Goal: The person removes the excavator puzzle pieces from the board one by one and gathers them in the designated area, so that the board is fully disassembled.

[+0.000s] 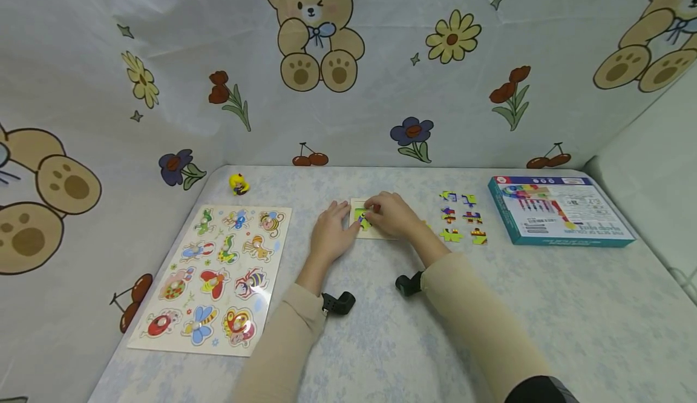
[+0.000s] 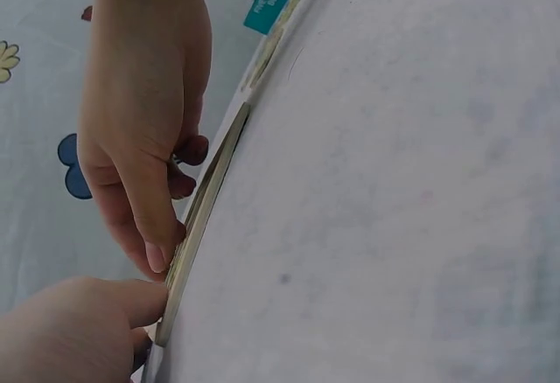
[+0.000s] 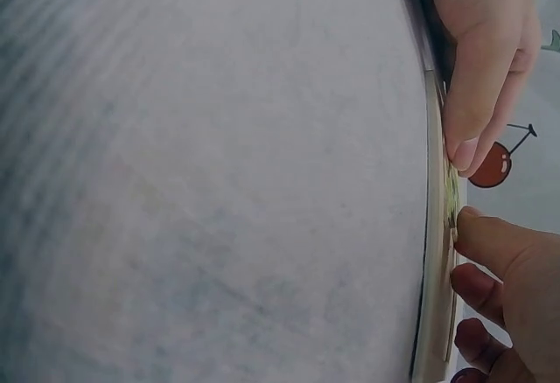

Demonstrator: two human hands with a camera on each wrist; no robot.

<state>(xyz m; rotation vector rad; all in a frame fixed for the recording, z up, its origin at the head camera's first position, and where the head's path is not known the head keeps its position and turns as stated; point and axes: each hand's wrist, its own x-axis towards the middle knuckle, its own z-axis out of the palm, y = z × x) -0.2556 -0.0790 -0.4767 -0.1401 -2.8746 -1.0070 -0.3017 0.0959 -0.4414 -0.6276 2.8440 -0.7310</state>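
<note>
A small jigsaw board (image 1: 373, 235) with a pale border and green, colourful pieces lies flat near the far middle of the table. My left hand (image 1: 331, 231) rests at its left edge, fingers fairly straight and thumb touching the board. Over the board, my right hand (image 1: 396, 215) has thumb and forefinger pinched at a puzzle piece (image 1: 362, 218), mostly covered by the fingers. Edge-on in the left wrist view, the board (image 2: 206, 212) meets the fingertips of both hands. Several loose puzzle pieces (image 1: 451, 235) are laid out in rows to the right.
On the left lies a large insect picture board (image 1: 187, 291). A small yellow figure (image 1: 238, 184) stands behind it. A teal-sided box (image 1: 569, 215) sits at the back right. A cloth wall with bear prints (image 1: 318, 34) rises behind the table.
</note>
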